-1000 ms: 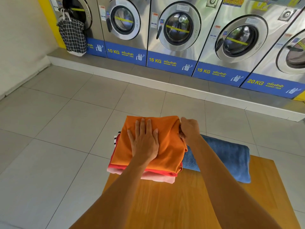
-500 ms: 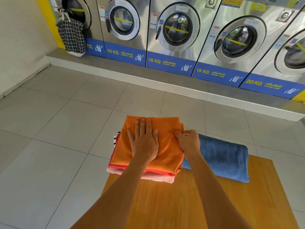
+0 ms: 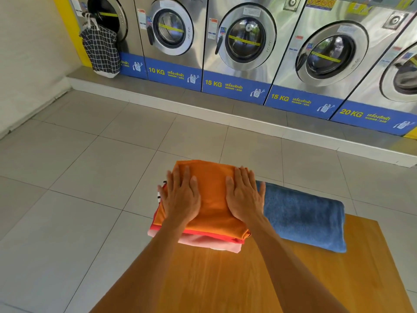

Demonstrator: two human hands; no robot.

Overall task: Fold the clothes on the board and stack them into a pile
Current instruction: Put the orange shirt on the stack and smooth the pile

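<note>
A folded orange garment (image 3: 212, 195) tops a pile at the far left end of the wooden board (image 3: 225, 281). Under it lie a red layer (image 3: 216, 237) and a pink one (image 3: 212, 243), with a striped edge (image 3: 159, 195) showing at the left. My left hand (image 3: 180, 197) lies flat, fingers spread, on the left half of the orange garment. My right hand (image 3: 244, 196) lies flat on its right half. A folded blue towel (image 3: 302, 215) rests on the board right beside the pile.
Grey tiled floor (image 3: 90, 177) surrounds the board. A row of steel washing machines (image 3: 246, 39) stands on a raised step at the back. A black-and-white checked bag (image 3: 101, 50) hangs from the leftmost machine's open door.
My right hand let go of the orange garment's right edge and now lies flat on top of it. My left hand slid slightly left. The view shifted a little.
</note>
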